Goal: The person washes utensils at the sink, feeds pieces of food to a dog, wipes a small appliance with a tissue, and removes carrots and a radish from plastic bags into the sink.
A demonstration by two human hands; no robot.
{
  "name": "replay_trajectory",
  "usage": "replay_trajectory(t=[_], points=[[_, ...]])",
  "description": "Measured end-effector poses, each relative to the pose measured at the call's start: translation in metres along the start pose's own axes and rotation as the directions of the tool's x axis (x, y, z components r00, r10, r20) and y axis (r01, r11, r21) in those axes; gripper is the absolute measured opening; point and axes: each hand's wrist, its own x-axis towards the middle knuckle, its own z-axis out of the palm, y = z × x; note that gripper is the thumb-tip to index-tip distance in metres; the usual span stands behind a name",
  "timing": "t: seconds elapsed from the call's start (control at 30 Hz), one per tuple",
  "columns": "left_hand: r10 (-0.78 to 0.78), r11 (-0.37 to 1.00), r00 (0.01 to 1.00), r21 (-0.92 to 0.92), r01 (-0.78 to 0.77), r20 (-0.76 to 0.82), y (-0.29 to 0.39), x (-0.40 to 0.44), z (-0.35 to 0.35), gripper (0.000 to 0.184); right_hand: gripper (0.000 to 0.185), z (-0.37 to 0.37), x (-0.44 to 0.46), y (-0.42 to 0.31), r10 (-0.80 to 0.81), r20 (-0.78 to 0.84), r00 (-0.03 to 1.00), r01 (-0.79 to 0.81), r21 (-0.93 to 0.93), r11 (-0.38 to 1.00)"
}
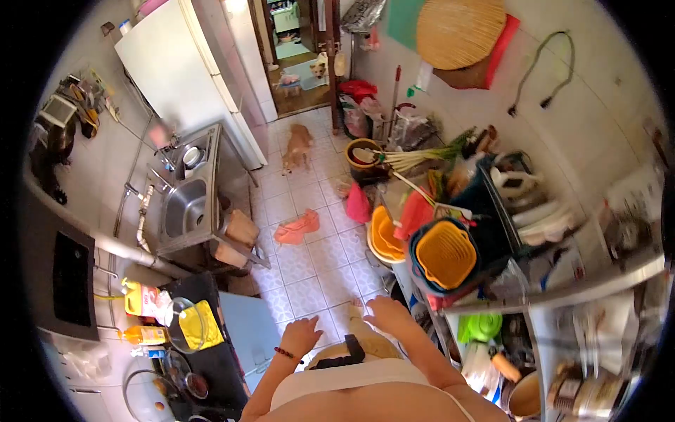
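My left hand (302, 336), with a beaded bracelet (283, 352) at its wrist, hangs in front of my body with the fingers loosely apart. It holds nothing that I can see. My right hand (389, 314) hangs on the other side, its fingers also apart and no object visible in it. Between the hands are my tan trousers (376, 344) and a black strap (337, 360). A crumpled pink cloth (297, 226) lies on the tiled floor (306, 299) ahead, well apart from both hands.
A tan dog (297, 146) stands on the floor before the doorway; another dog (318, 68) is beyond it. Left are a sink (188, 207), a fridge (176, 60) and a black counter (204, 288). Right are a yellow basket (446, 254), a pink bag (357, 204) and crowded shelves (555, 299).
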Motion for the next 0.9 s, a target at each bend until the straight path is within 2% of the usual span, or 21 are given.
replay_trajectory(t=[0.07, 0.1, 0.2, 0.3, 0.4, 0.43, 0.47, 0.57, 0.63, 0.73, 0.77, 0.8, 0.87, 0.9], points=[[0.092, 0.994, 0.993, -0.052, -0.095, -0.068, -0.002, 0.045, -0.029, 0.041, 0.037, -0.019, 0.048, 0.026, 0.055, -0.013, 0.998, -0.055, -0.017, 0.998], [0.13, 0.984, 0.985, -0.111, -0.142, -0.11, -0.001, 0.063, -0.047, 0.04, 0.037, -0.025, 0.068, 0.038, 0.051, -0.093, 0.994, -0.054, -0.027, 0.998], [0.108, 0.979, 0.981, -0.155, -0.133, -0.161, -0.009, 0.108, -0.081, 0.04, 0.033, -0.077, 0.128, 0.043, 0.06, -0.074, 0.995, -0.071, -0.153, 0.986], [-0.018, 0.983, 0.999, -0.182, 0.01, -0.041, -0.043, 0.143, -0.092, 0.039, 0.031, -0.099, 0.195, 0.04, -0.071, -0.157, 0.985, 0.065, -0.041, 0.997], [-0.136, 0.98, 0.987, -0.131, 0.147, 0.087, -0.09, 0.182, -0.093, 0.041, 0.035, -0.126, 0.261, 0.02, -0.143, -0.025, 0.989, 0.143, -0.014, 0.99], [-0.164, 0.978, 0.98, -0.112, 0.177, 0.116, -0.104, 0.198, -0.099, 0.042, 0.033, -0.125, 0.285, 0.016, -0.209, -0.025, 0.978, 0.206, -0.072, 0.976], [-0.19, 0.974, 0.971, -0.093, 0.205, 0.147, -0.12, 0.215, -0.102, 0.042, 0.033, -0.125, 0.312, 0.013, -0.221, 0.043, 0.974, 0.224, -0.089, 0.971], [-0.161, 0.959, 0.982, -0.222, 0.179, 0.097, -0.172, 0.277, -0.122, 0.043, 0.032, -0.138, 0.399, -0.003, -0.239, 0.229, 0.944, 0.267, -0.101, 0.958], [-0.121, 0.959, 0.992, -0.253, 0.127, 0.039, -0.214, 0.327, -0.146, 0.044, 0.032, -0.165, 0.457, -0.014, -0.251, 0.199, 0.947, 0.274, -0.097, 0.957], [-0.176, 0.976, 0.964, -0.089, 0.196, 0.198, -0.274, 0.405, -0.213, 0.045, 0.032, -0.21, 0.538, -0.021, -0.204, 0.093, 0.975, 0.214, -0.112, 0.97], [-0.193, 0.979, 0.974, -0.049, 0.2, 0.117, -0.305, 0.432, -0.213, 0.046, 0.032, -0.226, 0.561, -0.018, -0.184, 0.052, 0.982, 0.189, -0.126, 0.974], [-0.228, 0.972, 0.971, -0.047, 0.232, 0.069, -0.288, 0.447, -0.303, 0.045, 0.032, -0.244, 0.583, -0.015, -0.175, 0.044, 0.984, 0.178, -0.079, 0.981], [-0.141, 0.989, 0.969, -0.071, 0.13, -0.203, -0.339, 0.504, -0.326, 0.045, 0.032, -0.278, 0.621, -0.007, -0.152, 0.022, 0.988, 0.152, 0.037, 0.988], [-0.138, 0.99, 0.959, -0.034, 0.134, -0.249, -0.354, 0.525, -0.34, 0.045, 0.032, -0.292, 0.634, -0.002, -0.125, -0.094, 0.988, 0.133, 0.095, 0.987]])
